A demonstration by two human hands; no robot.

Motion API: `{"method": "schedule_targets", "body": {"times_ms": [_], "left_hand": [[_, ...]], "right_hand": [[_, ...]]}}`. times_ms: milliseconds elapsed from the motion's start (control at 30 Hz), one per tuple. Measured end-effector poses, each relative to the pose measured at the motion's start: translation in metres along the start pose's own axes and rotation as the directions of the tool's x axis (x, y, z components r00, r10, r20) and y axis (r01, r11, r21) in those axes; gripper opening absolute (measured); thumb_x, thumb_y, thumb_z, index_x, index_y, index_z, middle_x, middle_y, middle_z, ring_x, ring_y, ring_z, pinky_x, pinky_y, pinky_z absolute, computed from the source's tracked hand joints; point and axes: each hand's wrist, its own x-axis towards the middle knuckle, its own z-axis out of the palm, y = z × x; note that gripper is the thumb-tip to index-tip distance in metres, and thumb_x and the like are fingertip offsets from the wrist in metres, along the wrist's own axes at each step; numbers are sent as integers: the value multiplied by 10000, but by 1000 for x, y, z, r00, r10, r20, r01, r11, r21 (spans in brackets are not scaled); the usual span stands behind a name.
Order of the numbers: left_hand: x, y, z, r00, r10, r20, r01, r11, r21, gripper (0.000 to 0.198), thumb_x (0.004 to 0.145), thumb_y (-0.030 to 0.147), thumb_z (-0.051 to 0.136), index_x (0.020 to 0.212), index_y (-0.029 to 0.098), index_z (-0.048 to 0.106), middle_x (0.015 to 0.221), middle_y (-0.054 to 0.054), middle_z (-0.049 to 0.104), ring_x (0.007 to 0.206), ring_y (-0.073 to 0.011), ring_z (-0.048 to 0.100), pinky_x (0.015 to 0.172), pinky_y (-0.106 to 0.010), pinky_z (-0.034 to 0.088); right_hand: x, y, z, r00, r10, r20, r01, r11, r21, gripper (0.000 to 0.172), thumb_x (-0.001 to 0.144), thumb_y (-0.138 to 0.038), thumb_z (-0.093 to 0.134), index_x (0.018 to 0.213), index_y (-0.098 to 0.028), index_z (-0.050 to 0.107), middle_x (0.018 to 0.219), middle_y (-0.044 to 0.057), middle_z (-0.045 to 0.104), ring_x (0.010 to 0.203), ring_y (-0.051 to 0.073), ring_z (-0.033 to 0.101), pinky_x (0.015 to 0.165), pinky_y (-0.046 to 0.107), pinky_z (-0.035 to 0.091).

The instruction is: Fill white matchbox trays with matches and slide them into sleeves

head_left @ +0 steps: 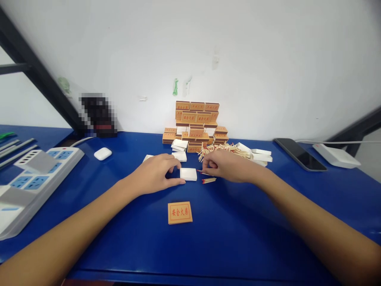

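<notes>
A white inner matchbox tray (188,174) lies on the blue table, its left end between the thumb and fingers of my left hand (159,173). Just right of it, my right hand (220,163) is closed, fingertips down at a few red-tipped matches on the table. A small bundle of matches (209,180) lies just below that hand. Behind the right hand spreads a big heap of loose matches (228,147). Nearer to me rests a flat orange matchbox sleeve (180,213) with red characters.
Stacked orange matchboxes (196,118) stand against the wall, with white trays (260,156) on both sides in front. A power strip (38,178) and a white case (102,153) are at left. A black phone (299,154) and a white cabled device (337,155) lie at right.
</notes>
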Motion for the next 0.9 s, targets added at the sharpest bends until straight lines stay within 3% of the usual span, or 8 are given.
{"method": "schedule_targets", "body": {"times_ms": [100, 333, 600, 700, 800, 900], "left_hand": [[2, 1, 0, 1000, -16, 7, 16, 1000, -7, 336, 918, 527, 762, 1002, 211, 681, 874, -13, 645, 840, -195, 605, 677, -304, 405], [5, 2, 1, 1000, -6, 2, 6, 1000, -19, 349, 926, 540, 745, 1027, 210, 698, 869, -11, 643, 833, -193, 606, 690, -310, 426], [5, 0, 1, 1000, -5, 1, 5, 1000, -7, 341, 928, 534, 749, 1007, 209, 683, 870, -10, 637, 836, -192, 600, 685, -312, 416], [4, 0, 0, 1000, -8, 4, 8, 1000, -10, 341, 929, 532, 749, 1009, 208, 680, 876, -13, 640, 844, -195, 602, 688, -311, 417], [3, 0, -1, 1000, -4, 5, 4, 1000, -18, 342, 929, 533, 749, 1023, 211, 682, 877, -13, 644, 846, -196, 606, 688, -309, 422], [1, 0, -2, 1000, -5, 1, 5, 1000, -18, 339, 926, 528, 754, 1028, 212, 683, 869, -12, 645, 844, -198, 611, 684, -307, 424]], "right_hand": [[-14, 9, -2, 998, -57, 25, 56, 997, 48, 134, 923, -165, 611, 848, -209, 713, 763, 7, 657, 672, 147, 530, 628, 293, 347], [-19, 23, 10, 987, -134, -84, 143, 982, 120, 129, 962, -254, 604, 908, -223, 717, 724, -19, 582, 651, 144, 488, 619, 290, 326], [-23, 24, 11, 992, -122, -17, 124, 979, 160, 138, 943, -255, 626, 823, -224, 684, 688, -24, 577, 609, 137, 477, 581, 285, 323], [-18, 27, 4, 987, -139, -77, 147, 983, 108, 115, 952, -243, 618, 895, -225, 716, 714, -17, 604, 641, 145, 515, 613, 284, 350], [-1, 28, -1, 965, -167, -200, 169, 986, -9, 201, 964, -191, 611, 1124, -224, 728, 871, 20, 684, 769, 169, 595, 697, 292, 401], [18, 24, -4, 963, -227, -144, 205, 966, -155, 264, 989, -155, 585, 1215, -215, 709, 1085, 81, 721, 967, 216, 647, 786, 312, 429]]}}
